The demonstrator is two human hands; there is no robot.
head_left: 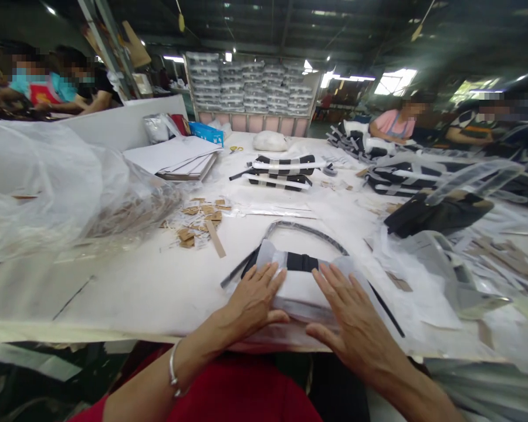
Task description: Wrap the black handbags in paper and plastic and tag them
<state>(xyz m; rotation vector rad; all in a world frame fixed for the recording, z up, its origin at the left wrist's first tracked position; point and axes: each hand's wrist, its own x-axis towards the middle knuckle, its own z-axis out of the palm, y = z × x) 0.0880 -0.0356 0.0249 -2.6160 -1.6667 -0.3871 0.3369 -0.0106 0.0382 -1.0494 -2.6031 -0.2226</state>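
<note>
A black handbag [302,262] lies near the table's front edge, mostly covered by white wrapping sheet [305,287]. Its handle [305,227], sleeved in a clear-looking wrap, arches away from me. My left hand [256,296] rests flat on the left part of the wrapping, fingers stretched out. On the right part lies my right hand [345,305], fingers spread and thumb apart. Both hands are open and press on the sheet without gripping it. Dark strap ends stick out at either side of the bag. The bag's underside is hidden.
Left of the bag are scattered brown tags [198,223] and a big clear plastic bag [70,193]. Wrapped black bags [281,170] lie farther back, beside a stack of white sheets [176,155]. More bags and wrapping scraps [501,258] crowd the right. Other people sit beyond.
</note>
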